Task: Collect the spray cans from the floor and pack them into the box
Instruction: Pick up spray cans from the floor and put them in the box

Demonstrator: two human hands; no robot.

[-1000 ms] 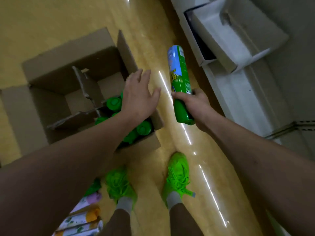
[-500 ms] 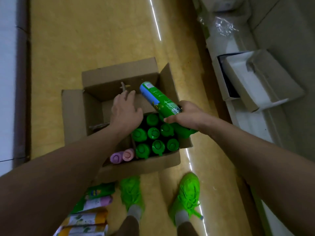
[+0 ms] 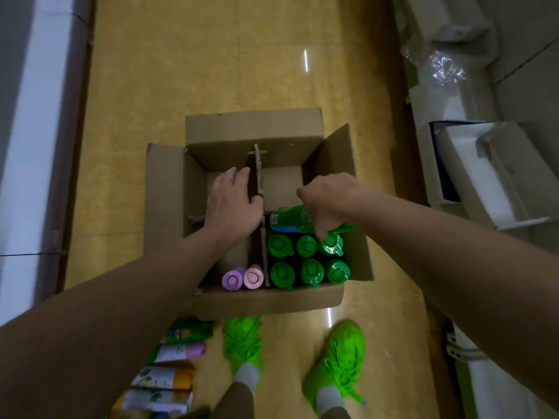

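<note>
My right hand [image 3: 328, 198] holds a green spray can [image 3: 295, 219] with curled fingers. The can lies on its side over the right half of the cardboard box [image 3: 266, 300], just above six green caps [image 3: 308, 261] standing by the box's near right corner. My left hand [image 3: 233, 204] is flat and loose, pressing against the cardboard divider [image 3: 258, 164] in the middle. Two purple and pink caps [image 3: 242, 278] sit by the near edge. More cans [image 3: 169, 370] lie on the floor [image 3: 211, 55] by my green shoes [image 3: 335, 358].
</note>
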